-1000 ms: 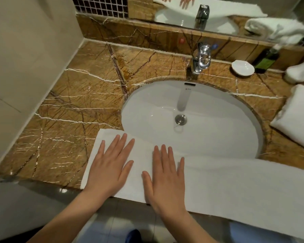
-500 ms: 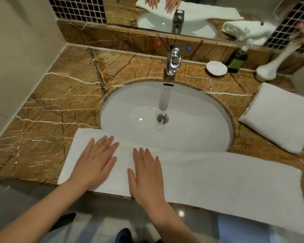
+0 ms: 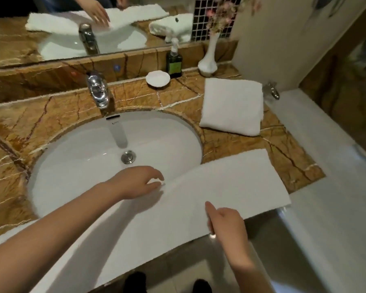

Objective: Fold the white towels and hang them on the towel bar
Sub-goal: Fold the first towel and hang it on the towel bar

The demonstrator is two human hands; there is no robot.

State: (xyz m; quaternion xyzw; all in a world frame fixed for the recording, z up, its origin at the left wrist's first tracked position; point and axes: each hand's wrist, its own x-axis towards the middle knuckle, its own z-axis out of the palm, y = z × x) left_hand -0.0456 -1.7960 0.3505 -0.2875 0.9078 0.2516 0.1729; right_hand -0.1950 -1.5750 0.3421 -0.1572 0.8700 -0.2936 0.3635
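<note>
The long towel point(image 3: 209, 197) along the counter's front edge is white matt cloth, as is the nubbier folded towel point(image 3: 232, 106) by its right edge. The counter point(image 3: 51, 123) is polished brown veined stone. The sink point(image 3: 82, 161) is glossy white ceramic, and the tap point(image 3: 98, 89) and drain plug point(image 3: 128, 157) are shiny metal.

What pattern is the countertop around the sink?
Brown marble, white veins; countertop shows in head view.

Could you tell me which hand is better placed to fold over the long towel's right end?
Probably the right hand: it is at the near edge of the long towel, closer to that end; the left hand reaches the far edge over the sink.
</note>
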